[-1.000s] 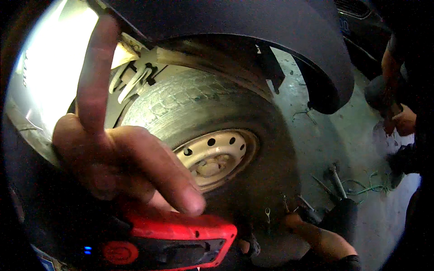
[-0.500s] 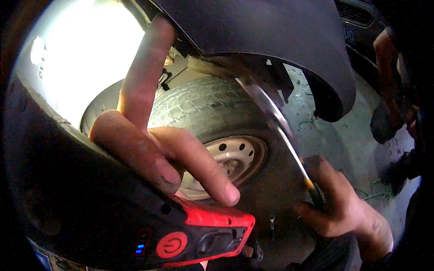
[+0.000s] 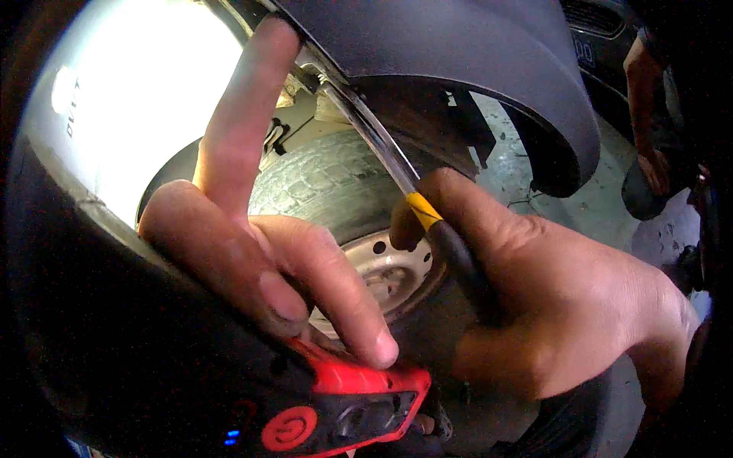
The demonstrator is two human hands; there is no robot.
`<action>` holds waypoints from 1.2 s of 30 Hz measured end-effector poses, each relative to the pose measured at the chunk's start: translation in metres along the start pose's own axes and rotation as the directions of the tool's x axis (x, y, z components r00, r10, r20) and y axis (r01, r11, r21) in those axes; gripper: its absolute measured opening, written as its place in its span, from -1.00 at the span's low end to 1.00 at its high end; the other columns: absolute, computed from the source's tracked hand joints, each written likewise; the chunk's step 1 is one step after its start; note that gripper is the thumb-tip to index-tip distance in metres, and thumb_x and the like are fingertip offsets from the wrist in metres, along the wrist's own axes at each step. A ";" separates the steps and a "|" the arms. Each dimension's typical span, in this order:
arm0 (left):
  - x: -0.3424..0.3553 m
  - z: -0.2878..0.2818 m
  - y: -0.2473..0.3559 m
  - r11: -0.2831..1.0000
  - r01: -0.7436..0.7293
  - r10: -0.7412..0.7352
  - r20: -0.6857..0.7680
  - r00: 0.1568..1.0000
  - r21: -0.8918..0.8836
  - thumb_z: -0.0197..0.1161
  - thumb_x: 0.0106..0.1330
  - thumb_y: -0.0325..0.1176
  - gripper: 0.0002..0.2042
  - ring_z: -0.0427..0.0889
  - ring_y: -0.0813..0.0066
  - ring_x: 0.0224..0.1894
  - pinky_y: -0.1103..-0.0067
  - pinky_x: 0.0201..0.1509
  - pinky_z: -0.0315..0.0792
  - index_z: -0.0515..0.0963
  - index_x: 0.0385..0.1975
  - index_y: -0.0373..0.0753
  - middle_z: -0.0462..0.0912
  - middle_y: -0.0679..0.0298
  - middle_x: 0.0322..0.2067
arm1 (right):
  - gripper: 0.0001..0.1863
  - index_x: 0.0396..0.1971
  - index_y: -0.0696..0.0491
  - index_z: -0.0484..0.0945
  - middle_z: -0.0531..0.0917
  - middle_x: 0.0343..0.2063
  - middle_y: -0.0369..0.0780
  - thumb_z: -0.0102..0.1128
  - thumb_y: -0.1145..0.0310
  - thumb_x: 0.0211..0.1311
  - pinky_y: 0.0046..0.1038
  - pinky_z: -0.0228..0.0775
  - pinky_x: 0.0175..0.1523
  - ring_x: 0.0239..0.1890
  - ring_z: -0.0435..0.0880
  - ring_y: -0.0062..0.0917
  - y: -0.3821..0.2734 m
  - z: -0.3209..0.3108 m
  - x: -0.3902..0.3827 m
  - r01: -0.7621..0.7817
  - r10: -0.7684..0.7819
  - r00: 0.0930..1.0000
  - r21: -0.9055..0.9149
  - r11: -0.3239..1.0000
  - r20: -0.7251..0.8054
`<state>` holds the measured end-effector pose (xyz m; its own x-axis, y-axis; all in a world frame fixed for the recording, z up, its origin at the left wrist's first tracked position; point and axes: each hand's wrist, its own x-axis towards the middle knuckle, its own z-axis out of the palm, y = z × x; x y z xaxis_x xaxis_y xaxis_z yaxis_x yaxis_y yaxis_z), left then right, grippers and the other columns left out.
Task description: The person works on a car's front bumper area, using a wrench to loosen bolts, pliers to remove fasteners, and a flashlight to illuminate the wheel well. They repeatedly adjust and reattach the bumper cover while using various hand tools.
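My left hand (image 3: 237, 244) grips a red-and-black device (image 3: 359, 382) with blue indicator lights, while one finger stretches up to the edge of the dark fender trim (image 3: 466, 53). My right hand (image 3: 565, 305) is closed on a screwdriver-like tool (image 3: 374, 133) with a black-and-yellow handle. The tool's metal tip meets the gap behind the trim, right of my raised finger; exactly what it touches is unclear. Below the arch are the tyre (image 3: 321, 175) and pale steel rim (image 3: 412, 267), partly hidden by my hands.
A brightly lit white body panel (image 3: 137, 99) fills the upper left. At the right, another person's arm (image 3: 641, 99) hangs beside a dark vehicle (image 3: 588, 23). Grey floor (image 3: 573, 214) shows beyond the fender.
My left hand and the device have shifted rightward. My right hand has come up from low right with the tool, whose tip now sits in the gap at the trim.
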<state>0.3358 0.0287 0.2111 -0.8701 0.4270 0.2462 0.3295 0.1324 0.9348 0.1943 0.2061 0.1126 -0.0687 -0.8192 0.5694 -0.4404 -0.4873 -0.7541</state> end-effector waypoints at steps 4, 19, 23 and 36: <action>-0.002 -0.005 0.000 0.999 -0.008 0.009 -0.020 1.000 0.038 -0.07 0.41 -0.28 -0.73 0.56 -0.16 -0.18 0.14 -0.07 0.53 0.26 -0.14 -0.41 0.29 -0.49 0.01 | -0.21 0.20 0.27 0.05 0.54 -0.08 0.03 0.25 0.55 -0.05 -0.38 0.40 0.08 -0.01 0.57 -0.28 -0.006 0.003 0.013 0.058 -0.055 0.996 -0.042 0.997 0.072; -0.002 -0.015 -0.001 0.985 -0.044 0.059 -0.084 0.995 0.169 0.05 0.37 -0.32 -0.78 0.60 -0.03 -0.33 0.27 -0.24 0.60 0.26 -0.19 -0.33 0.16 -0.50 0.11 | -0.36 0.04 0.30 0.16 0.55 -0.24 0.14 0.23 0.54 -0.08 -0.26 0.45 -0.04 -0.10 0.59 -0.02 0.005 0.019 0.022 -0.329 0.305 0.944 -0.349 0.878 -0.123; 0.001 -0.015 0.000 0.977 -0.037 0.060 -0.105 0.993 0.208 0.08 0.36 -0.33 -0.79 0.61 0.01 -0.37 0.30 -0.29 0.62 0.26 -0.20 -0.31 0.13 -0.50 0.13 | -0.34 0.06 0.31 0.18 0.55 -0.25 0.14 0.24 0.52 -0.09 -0.23 0.45 -0.06 -0.11 0.58 0.01 0.004 0.021 0.018 -0.268 0.207 0.961 -0.444 0.855 -0.183; -0.001 0.001 -0.010 0.909 -0.052 0.160 -0.231 0.960 0.414 0.19 0.32 -0.37 -0.77 0.65 0.12 -0.50 0.40 -0.42 0.68 0.25 -0.24 -0.25 -0.01 -0.50 0.23 | -0.16 0.23 0.33 0.11 0.54 -0.06 0.08 0.30 0.52 -0.11 -0.37 0.44 0.08 0.02 0.58 -0.20 -0.025 0.012 0.013 -0.370 0.359 0.928 -0.349 0.861 -0.097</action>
<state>0.3339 0.0280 0.2014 -0.8670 0.2243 0.4450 0.4964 0.4685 0.7309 0.2148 0.2045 0.1347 -0.3087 -0.9060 0.2894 -0.6659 -0.0114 -0.7459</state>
